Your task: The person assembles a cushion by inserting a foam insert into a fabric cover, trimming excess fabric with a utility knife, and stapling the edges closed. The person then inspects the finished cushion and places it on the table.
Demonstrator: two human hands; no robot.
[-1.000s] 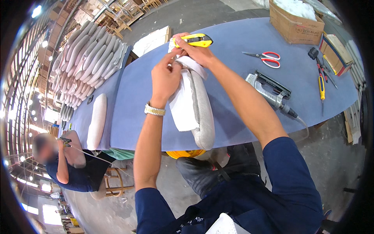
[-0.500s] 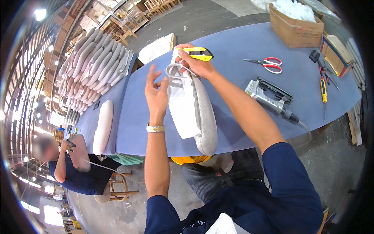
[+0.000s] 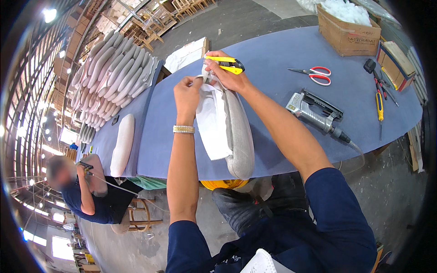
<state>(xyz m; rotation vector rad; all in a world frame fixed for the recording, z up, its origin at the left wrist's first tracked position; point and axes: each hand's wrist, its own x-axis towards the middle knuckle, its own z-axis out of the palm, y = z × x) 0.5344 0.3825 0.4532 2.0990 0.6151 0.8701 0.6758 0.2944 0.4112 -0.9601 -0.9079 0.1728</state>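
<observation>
A long grey padded cushion point(image 3: 241, 150) lies lengthwise in front of me, with a loose white fabric flap point(image 3: 211, 125) along its left side. My right hand point(image 3: 230, 77) is closed at the cushion's far end and holds a yellow and black utility knife point(image 3: 230, 64) across the fingers. The same hand also rests against the gathered fabric there. My left hand point(image 3: 186, 98) pinches the edge of the fabric at that end, close beside the right fingers. The fingertips of both hands are partly hidden by the folds.
Red-handled scissors point(image 3: 314, 75), a staple gun point(image 3: 314, 111) with a hose and a yellow screwdriver point(image 3: 379, 107) lie on the blue table point(image 3: 273, 50) at right. A carton of white stuffing point(image 3: 348, 34) stands behind. At left are a cushion stack point(image 3: 114, 68), one pale cushion point(image 3: 122, 145) and a seated co-worker point(image 3: 98, 200).
My left hand has gone from spread fingers beside the fabric to pinching its edge. The cord-like loop of fabric has been drawn in. The knife has tilted slightly in my right hand.
</observation>
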